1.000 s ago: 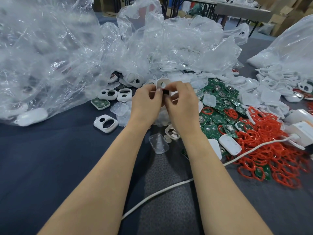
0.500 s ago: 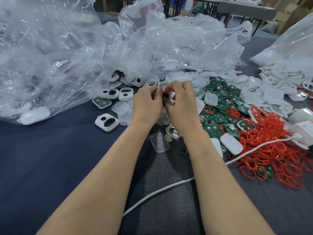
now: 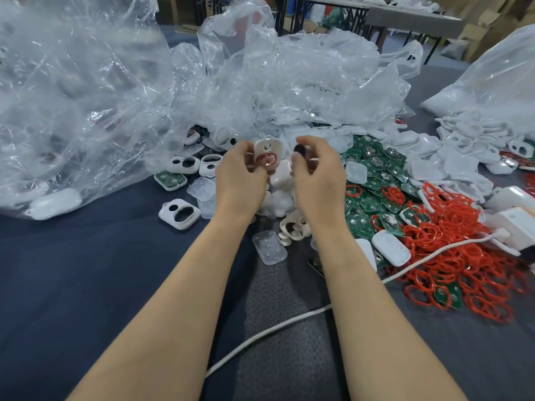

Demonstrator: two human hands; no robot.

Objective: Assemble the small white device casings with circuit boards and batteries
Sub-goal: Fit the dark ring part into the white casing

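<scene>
My left hand [image 3: 241, 180] holds a small white casing [image 3: 267, 148] upright above the table, with a red ring [image 3: 266, 161] showing in its lower opening. My right hand [image 3: 317, 180] is a little to the right, apart from the casing, and pinches a small dark round piece [image 3: 299, 151] at its fingertips. Green circuit boards [image 3: 373, 195] lie in a heap to the right of my hands. Loose white casings [image 3: 179, 213] lie to the left.
Crumpled clear plastic bags [image 3: 86, 96] fill the back and left of the dark table. A pile of red rings [image 3: 451, 250] lies at the right, with white boxes [image 3: 518, 224] and a white cable [image 3: 289, 319] running across the front. More white shells [image 3: 463, 146] sit at the far right.
My hands were together on the casing. They have drawn apart: the left keeps the casing, now showing a red ring, and the right has come away with a small dark piece.
</scene>
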